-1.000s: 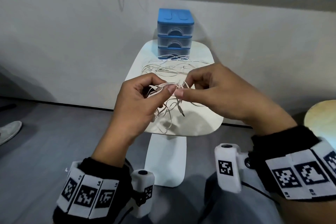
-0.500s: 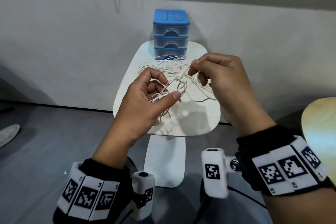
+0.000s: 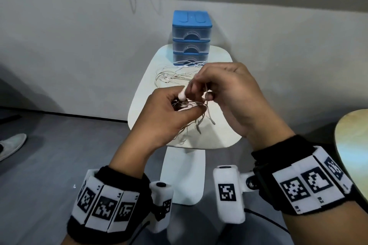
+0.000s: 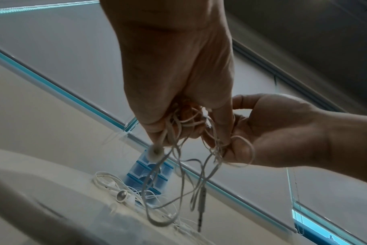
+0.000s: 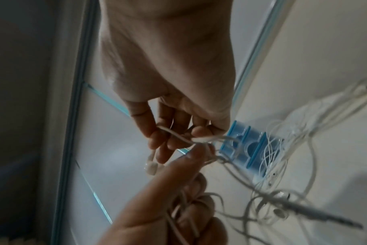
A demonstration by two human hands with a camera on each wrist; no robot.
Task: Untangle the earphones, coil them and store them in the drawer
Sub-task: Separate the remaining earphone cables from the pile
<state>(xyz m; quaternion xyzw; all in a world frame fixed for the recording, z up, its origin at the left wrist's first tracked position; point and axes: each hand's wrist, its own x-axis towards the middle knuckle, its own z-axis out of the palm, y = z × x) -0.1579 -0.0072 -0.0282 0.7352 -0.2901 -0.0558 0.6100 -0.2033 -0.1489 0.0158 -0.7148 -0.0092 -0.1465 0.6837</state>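
**Both hands on the tangle**

Your left hand [image 3: 165, 111] curls round a bunched earphone cord [image 3: 191, 113] above the table's [image 3: 139, 109] front edge. Your right hand [image 3: 225, 93] pinches an earbud [image 3: 181, 95] lead. More earphones [image 3: 175, 75] lie by the table's back edge, touching the closed drawers [image 3: 191, 38].

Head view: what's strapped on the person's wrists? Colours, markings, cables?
Both hands, left hand and right hand, are bare. Each wrist wears a black fabric cuff ringed with white panels printed with black square codes; the right band looks the same. A white boxy camera, also carrying a code, is mounted inside each wrist, and a thin black cable trails from the right one.
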